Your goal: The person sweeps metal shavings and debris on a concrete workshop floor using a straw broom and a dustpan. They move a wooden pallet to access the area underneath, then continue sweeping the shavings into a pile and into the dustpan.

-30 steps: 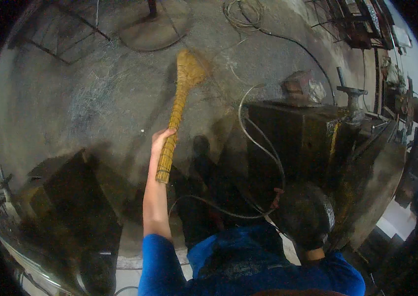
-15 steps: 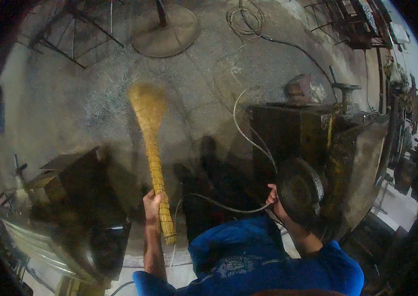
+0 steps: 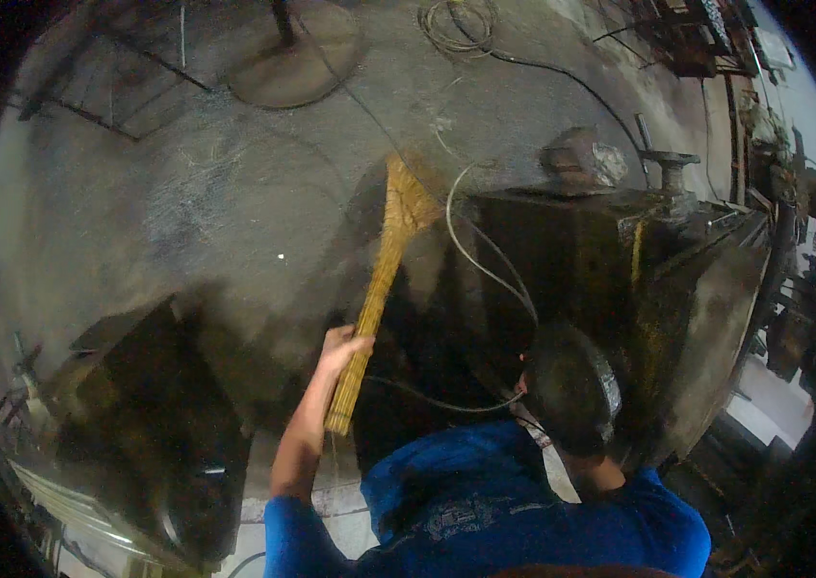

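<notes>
My left hand (image 3: 347,349) is closed round the lower handle of a straw broom (image 3: 374,279) bound with thin rings. The broom slants up to the right, and its flared bristle end is over the floor near the dark machine body. Only a sliver of my right hand (image 3: 522,374) shows beside a dark round wheel-like part (image 3: 571,385), which hides most of it. Its fingers cannot be made out. A thin cable (image 3: 437,403) runs close by that hand.
To the right stands a dark, box-like machine (image 3: 562,231) with a bundle (image 3: 581,164) on top. Another dark machine (image 3: 138,385) stands at left. A round metal base (image 3: 321,72), a coiled hose (image 3: 456,34) and a metal frame (image 3: 80,106) are on the far floor.
My left hand has moved right and slightly farther away, carrying the broom. Its bristle end has swung rightward toward the machine. My right hand has become mostly hidden behind the round part.
</notes>
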`<action>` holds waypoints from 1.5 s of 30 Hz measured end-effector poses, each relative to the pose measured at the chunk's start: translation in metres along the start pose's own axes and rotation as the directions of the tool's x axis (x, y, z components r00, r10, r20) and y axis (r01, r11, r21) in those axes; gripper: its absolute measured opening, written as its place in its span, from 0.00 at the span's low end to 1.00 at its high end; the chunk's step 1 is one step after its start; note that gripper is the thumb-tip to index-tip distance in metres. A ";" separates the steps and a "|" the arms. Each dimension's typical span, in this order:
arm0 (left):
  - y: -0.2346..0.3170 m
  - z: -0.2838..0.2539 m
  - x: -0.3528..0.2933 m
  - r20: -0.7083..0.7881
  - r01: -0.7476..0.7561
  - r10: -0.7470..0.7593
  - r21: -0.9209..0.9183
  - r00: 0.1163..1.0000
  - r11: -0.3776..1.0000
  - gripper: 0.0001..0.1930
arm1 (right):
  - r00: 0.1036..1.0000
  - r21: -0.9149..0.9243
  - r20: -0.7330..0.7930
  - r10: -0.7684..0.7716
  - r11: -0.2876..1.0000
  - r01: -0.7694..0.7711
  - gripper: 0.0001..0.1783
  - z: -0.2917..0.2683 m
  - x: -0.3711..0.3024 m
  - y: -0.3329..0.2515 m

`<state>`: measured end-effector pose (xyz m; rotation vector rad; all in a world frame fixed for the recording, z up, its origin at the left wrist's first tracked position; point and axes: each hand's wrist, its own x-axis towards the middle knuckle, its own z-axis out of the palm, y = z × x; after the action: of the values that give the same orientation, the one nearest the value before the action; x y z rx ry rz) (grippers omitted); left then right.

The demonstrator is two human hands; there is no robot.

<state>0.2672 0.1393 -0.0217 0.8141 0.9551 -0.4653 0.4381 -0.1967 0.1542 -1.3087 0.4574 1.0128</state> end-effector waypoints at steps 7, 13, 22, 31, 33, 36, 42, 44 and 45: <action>0.041 0.060 0.111 0.118 -0.040 0.033 0.052 0.992 0.998 0.17 | 0.996 -0.038 -0.083 0.024 0.999 -0.027 0.25 -0.005 -0.014 -0.015; 0.089 0.105 0.167 -0.070 -0.016 0.032 0.207 0.997 0.978 0.16 | 0.988 -0.060 -0.141 0.054 0.996 -0.063 0.24 -0.012 -0.022 -0.015; -0.023 0.014 0.109 -0.229 0.111 -0.064 0.202 0.971 0.973 0.19 | 0.996 -0.075 -0.081 0.044 0.996 -0.050 0.23 0.003 -0.012 -0.007; 0.009 -0.043 -0.066 -0.567 -0.106 0.027 -0.107 0.823 0.989 0.13 | 0.998 0.011 0.060 -0.031 0.999 0.030 0.23 0.064 -0.007 0.008; -0.007 -0.039 -0.060 -0.582 -0.232 0.126 -0.111 0.803 0.966 0.11 | 0.997 0.020 0.076 -0.033 0.999 0.032 0.23 0.051 -0.003 0.021; 0.010 -0.019 -0.068 -0.490 -0.157 0.102 -0.072 0.865 0.985 0.11 | 0.997 0.066 0.071 -0.036 0.997 0.031 0.25 0.013 0.004 0.048; 0.029 0.015 -0.020 -0.102 -0.014 0.023 0.087 0.995 0.996 0.19 | 0.999 0.078 0.039 -0.038 0.996 0.035 0.24 0.008 -0.004 0.025; 0.023 0.035 0.028 -0.068 -0.051 0.061 0.144 0.996 0.988 0.20 | 0.999 0.041 0.024 -0.041 0.998 0.040 0.24 0.012 -0.007 0.012; 0.022 0.047 0.050 -0.059 -0.086 0.101 0.219 0.993 0.972 0.17 | 0.999 0.019 0.018 -0.038 0.999 0.038 0.24 0.014 -0.007 0.006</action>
<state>0.3324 0.1161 -0.0410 1.0739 0.9362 -0.4659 0.4258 -0.1863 0.1596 -1.2864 0.4259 0.9861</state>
